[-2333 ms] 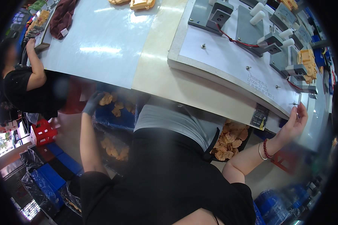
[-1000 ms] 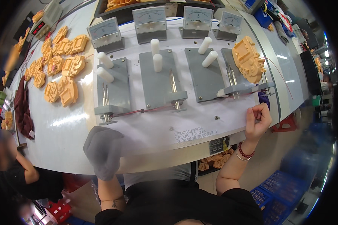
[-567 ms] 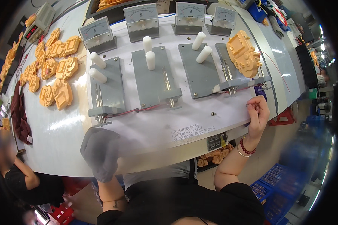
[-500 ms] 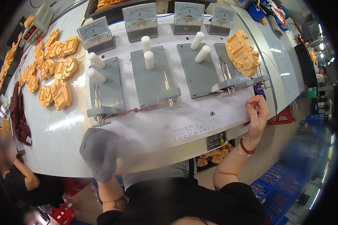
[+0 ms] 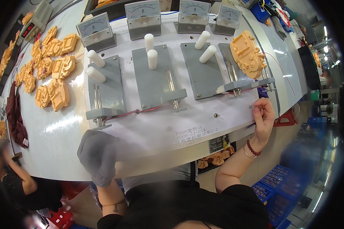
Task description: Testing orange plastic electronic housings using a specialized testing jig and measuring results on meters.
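Observation:
My left hand (image 5: 98,155), in a grey glove, rests by the table's front edge below the leftmost test fixture (image 5: 105,89). Its fingers are curled together; a hazy smear over the picture hides whether they hold anything. My bare right hand (image 5: 263,116) is at the right side of the white sheet (image 5: 149,129), thumb and fingers pinched. A tiny metallic bit shows at the fingertips, too small to name. Between the hands lies a small screw-like metal part (image 5: 216,115). An orange plastic housing (image 5: 247,53) sits on the rightmost fixture, beyond my right hand.
Grey fixture plates (image 5: 153,82) carry white pegs and metal probe pins. Behind them stand several analog meters (image 5: 143,17). Orange housings (image 5: 59,66) are grouped at left, near a power supply (image 5: 36,23) and a dark red cloth (image 5: 16,118). Another person's arm (image 5: 21,171) is at far left.
The whole view has shifted slightly. My hands keep nearly the same places and poses, the right still pinched. The other person's arm at far left has moved a little.

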Demonstrator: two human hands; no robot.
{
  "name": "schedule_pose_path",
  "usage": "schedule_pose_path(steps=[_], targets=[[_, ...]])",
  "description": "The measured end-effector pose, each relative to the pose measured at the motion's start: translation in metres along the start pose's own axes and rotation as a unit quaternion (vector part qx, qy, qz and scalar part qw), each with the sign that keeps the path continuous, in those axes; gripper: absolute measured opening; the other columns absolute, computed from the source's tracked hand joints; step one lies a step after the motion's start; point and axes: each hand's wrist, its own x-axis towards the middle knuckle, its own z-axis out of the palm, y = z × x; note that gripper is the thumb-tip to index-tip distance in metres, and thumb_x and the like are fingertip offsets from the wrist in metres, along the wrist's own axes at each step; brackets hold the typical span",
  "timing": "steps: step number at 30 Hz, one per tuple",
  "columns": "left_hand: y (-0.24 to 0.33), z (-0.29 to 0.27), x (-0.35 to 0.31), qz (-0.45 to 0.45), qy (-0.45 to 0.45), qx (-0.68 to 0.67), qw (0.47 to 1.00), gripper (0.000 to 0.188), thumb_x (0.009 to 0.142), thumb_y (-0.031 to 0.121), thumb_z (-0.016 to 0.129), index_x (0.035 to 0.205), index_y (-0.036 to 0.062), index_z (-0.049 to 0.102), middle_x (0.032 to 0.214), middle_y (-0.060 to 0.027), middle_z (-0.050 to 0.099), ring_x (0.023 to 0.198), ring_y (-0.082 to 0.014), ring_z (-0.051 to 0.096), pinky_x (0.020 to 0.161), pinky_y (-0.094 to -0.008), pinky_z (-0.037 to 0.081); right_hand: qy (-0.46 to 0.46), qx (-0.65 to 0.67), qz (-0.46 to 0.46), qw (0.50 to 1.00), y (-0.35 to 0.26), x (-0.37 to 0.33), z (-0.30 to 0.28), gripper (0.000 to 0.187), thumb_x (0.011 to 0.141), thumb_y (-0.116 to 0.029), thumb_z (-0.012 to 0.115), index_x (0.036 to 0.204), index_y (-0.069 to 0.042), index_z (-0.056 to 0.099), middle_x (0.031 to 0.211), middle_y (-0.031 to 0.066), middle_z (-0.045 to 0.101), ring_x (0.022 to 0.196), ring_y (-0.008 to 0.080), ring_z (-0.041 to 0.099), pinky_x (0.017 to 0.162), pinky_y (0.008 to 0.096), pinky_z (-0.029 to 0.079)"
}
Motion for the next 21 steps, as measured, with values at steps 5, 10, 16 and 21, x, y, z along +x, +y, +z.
schedule_pose_path(steps=[5,10,16,21], targets=[[0.003,0.000,0.002,0.007,-0.007,0.004,1.000,0.018,0.067,0.014,0.061,0.076,-0.0019,0.062,0.074,-0.0130,0.058,0.068,-0.0261,0.055,0.064,-0.0328,0.044,-0.002,-0.055,0.028,0.998,-0.008,0.002,0.000,0.009,0.092,-0.008,0.061,0.096,0.000,0.056,0.077,-0.0044,0.049,0.067,0.0019,0.038,0.059,0.0166,0.028],[0.000,0.001,-0.001,0.002,0.003,0.007,1.000,0.019,0.067,0.014,0.060,0.076,-0.0023,0.062,0.073,-0.0131,0.058,0.067,-0.0260,0.055,0.064,-0.0327,0.044,0.016,-0.055,0.023,0.998,-0.004,0.001,0.006,0.008,0.093,-0.006,0.060,0.095,0.000,0.056,0.078,-0.0041,0.051,0.068,0.0020,0.041,0.060,0.0161,0.030],[0.003,0.001,0.001,0.001,-0.006,-0.006,1.000,0.018,0.066,0.011,0.059,0.077,-0.0038,0.061,0.072,-0.0129,0.058,0.066,-0.0239,0.055,0.063,-0.0309,0.044,0.018,-0.040,0.025,0.999,-0.003,0.000,0.005,0.007,0.092,-0.006,0.060,0.095,0.000,0.056,0.075,-0.0046,0.050,0.066,0.0016,0.039,0.058,0.0165,0.028],[0.002,0.001,0.001,-0.006,-0.001,-0.015,1.000,0.016,0.066,0.008,0.058,0.077,-0.0039,0.061,0.072,-0.0130,0.058,0.066,-0.0233,0.055,0.062,-0.0299,0.044,0.024,-0.047,0.015,0.998,-0.004,0.001,0.008,0.007,0.092,-0.006,0.060,0.093,-0.001,0.056,0.074,-0.0050,0.049,0.065,0.0015,0.037,0.057,0.0169,0.026]])
